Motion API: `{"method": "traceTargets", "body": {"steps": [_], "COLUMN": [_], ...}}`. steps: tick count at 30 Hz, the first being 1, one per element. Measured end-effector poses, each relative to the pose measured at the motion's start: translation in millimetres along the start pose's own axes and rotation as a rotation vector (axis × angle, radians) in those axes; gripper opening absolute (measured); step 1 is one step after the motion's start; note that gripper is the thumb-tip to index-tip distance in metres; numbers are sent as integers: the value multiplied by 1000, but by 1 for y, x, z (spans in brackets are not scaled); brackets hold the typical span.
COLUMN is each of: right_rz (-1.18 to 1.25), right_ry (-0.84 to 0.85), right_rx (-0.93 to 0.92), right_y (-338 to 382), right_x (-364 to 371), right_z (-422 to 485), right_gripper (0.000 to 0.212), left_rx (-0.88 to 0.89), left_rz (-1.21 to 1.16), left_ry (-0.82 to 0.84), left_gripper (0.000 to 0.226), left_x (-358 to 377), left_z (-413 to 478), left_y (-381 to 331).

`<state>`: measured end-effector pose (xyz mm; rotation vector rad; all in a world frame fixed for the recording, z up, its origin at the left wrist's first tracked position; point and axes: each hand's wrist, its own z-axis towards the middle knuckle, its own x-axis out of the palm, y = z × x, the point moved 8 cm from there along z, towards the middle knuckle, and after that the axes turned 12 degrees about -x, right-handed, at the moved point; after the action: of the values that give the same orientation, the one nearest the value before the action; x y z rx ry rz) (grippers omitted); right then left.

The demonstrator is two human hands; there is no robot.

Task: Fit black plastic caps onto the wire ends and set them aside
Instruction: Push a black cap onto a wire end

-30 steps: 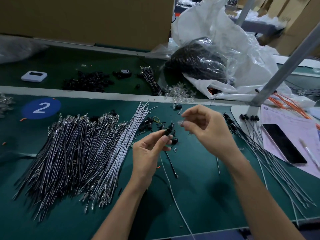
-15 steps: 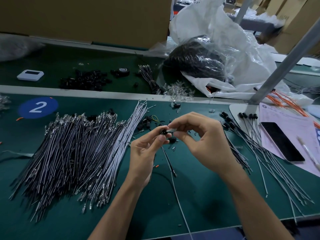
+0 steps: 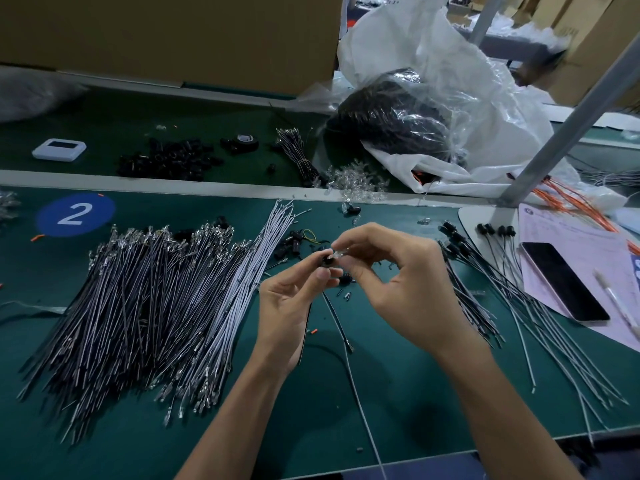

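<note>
A factory assembly bench is shown: the green work mat (image 3: 398, 393) is marked with a blue station sticker (image 3: 74, 214) "2", a mass of terminal-crimped wires (image 3: 138, 306) is heaped on it, loose black caps (image 3: 169, 161) are piled beyond, and bulk parts are kept in plastic bags (image 3: 398, 39) beside cardboard cartons (image 3: 173, 29).

Small black plastic cap (image 3: 327, 260) mostly hidden between left hand (image 3: 287, 306) and right hand (image 3: 398, 282); thin white wire (image 3: 362, 407) exits bottom edge.
</note>
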<state>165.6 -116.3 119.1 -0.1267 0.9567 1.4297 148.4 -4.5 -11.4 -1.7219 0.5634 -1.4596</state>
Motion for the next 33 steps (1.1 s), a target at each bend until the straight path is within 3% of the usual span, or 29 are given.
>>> {"method": "traceTargets", "body": {"steps": [14,20,26,33], "right_rz": [-96,-14,116,165], "right_ry": [86,156,161,131], "right_rx": [180,226,295,307], "right_y": [-39,-49,-62,-67], "right_x": [3,8,10,9], "right_z": [-9,-9,-11,-16], "right_gripper": [14,18,18,18], "left_rx": [58,48,20,13], "left_rz": [244,330,363,397], "left_ry": [-132,-145,-125,-102], "left_gripper": [16,22,9,24], "left_x": [0,-1,0,2], "left_z": [-2,-1,0,3], "left_y": [-3,-2,-1,2]}}
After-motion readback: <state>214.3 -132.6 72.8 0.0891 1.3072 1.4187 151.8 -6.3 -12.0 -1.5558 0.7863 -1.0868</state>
